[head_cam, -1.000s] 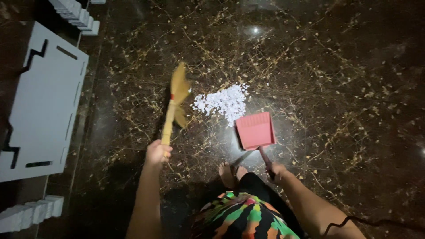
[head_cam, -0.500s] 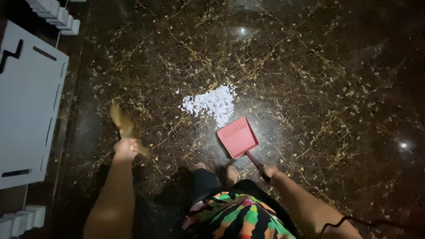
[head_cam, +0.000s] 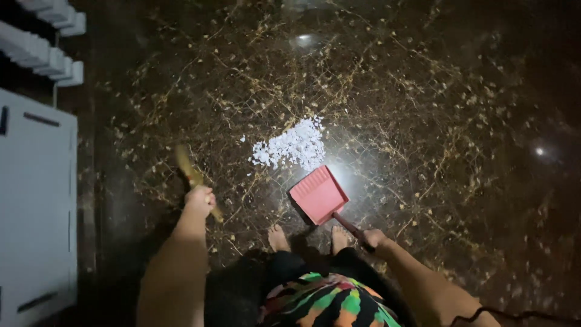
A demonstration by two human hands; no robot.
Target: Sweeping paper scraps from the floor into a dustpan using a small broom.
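Note:
My left hand (head_cam: 200, 200) grips the handle of a yellow straw broom (head_cam: 189, 171), which is blurred and points up and left, away from the pile. My right hand (head_cam: 373, 238) holds the dark handle of a red dustpan (head_cam: 319, 194). The pan rests on the dark marble floor (head_cam: 423, 121), its open edge just below a pile of small white bits (head_cam: 290, 145). My bare feet (head_cam: 278, 238) stand right behind the pan.
A white flat panel with slots (head_cam: 36, 200) lies along the left edge. White stepped blocks (head_cam: 51, 57) sit at the top left. A dark cord (head_cam: 514, 315) trails at the bottom right. Light glints on the floor.
The broom swung from beside the white pile down and to the left, away from it. The dustpan turned slightly and stays just below the pile. The view shifted to the right.

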